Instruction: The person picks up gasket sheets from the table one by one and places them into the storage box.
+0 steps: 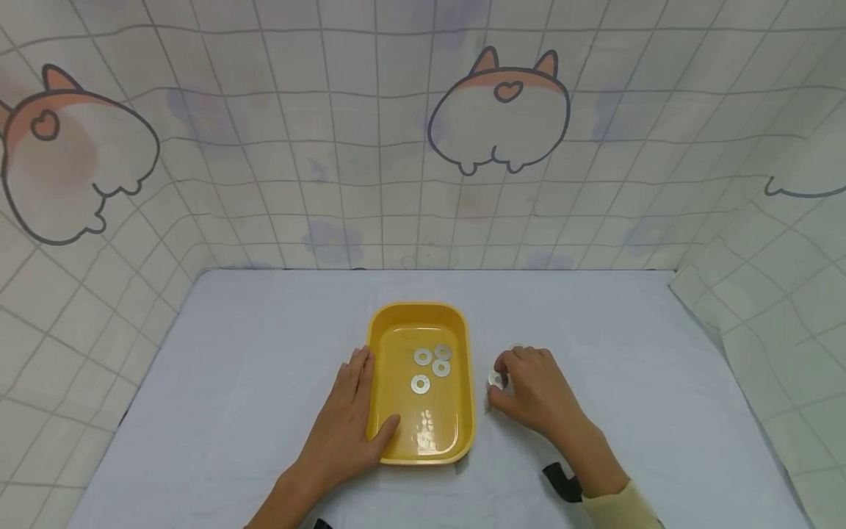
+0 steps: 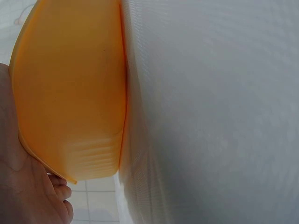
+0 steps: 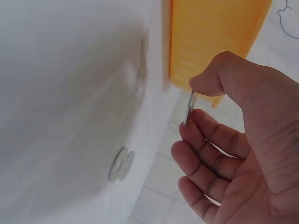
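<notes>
A yellow tray (image 1: 471, 411) sits on the white cloth with several flat metal washers (image 1: 420, 384) inside it. Along its left side lies my left hand (image 1: 346, 422), fingers straight, the thumb reaching over the rim. In the left wrist view the palm touches the rim of the tray (image 2: 70, 93). To the right of the tray, my right hand (image 1: 538, 389) pinches a washer (image 3: 189, 108) between thumb and fingertips, raised off the cloth. Below that hand, overlapping washers (image 3: 122, 164) lie on the cloth; the hand mostly hides them in the head view.
White cloth (image 1: 264, 330) covers the table on every side of the tray. Behind and beside it hang grid-patterned curtains (image 1: 410, 162) printed with cartoon animals. A black strap end (image 1: 562, 483) shows by the right wrist.
</notes>
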Demonstrator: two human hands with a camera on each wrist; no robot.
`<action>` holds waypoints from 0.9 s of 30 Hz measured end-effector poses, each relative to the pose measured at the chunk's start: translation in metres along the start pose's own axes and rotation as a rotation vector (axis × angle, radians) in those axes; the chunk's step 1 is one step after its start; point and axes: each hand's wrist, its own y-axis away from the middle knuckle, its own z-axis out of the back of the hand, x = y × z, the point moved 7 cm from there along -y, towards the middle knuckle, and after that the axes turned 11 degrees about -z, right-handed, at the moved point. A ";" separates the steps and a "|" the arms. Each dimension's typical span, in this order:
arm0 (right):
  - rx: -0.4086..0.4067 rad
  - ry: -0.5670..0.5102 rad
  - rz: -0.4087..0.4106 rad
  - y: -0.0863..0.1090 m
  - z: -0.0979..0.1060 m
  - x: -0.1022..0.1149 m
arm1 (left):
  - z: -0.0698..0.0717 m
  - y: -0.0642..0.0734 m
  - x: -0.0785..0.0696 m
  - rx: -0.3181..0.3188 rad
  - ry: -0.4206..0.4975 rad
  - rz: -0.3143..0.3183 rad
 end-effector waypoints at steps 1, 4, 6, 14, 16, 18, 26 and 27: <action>0.001 0.000 0.005 0.000 0.001 0.001 | 0.000 0.000 0.000 -0.001 -0.002 -0.001; 0.002 -0.009 0.022 0.001 0.006 0.003 | 0.001 0.000 0.000 -0.007 -0.008 -0.008; 0.004 -0.011 0.033 0.001 0.009 0.004 | 0.001 0.000 0.000 -0.009 -0.007 -0.010; 0.016 -0.011 0.079 0.000 0.021 0.010 | 0.001 0.001 0.002 0.034 0.010 0.021; 0.016 -0.015 0.085 -0.001 0.025 0.012 | 0.001 0.001 0.003 0.041 0.011 0.027; 0.020 -0.020 0.087 -0.002 0.027 0.014 | 0.001 0.001 0.004 0.040 0.012 0.025; 0.078 -0.039 0.051 -0.006 0.030 0.014 | 0.000 0.000 0.004 0.046 0.041 0.034; 0.085 -0.041 0.043 -0.007 0.031 0.014 | 0.000 0.000 0.003 0.048 0.051 0.034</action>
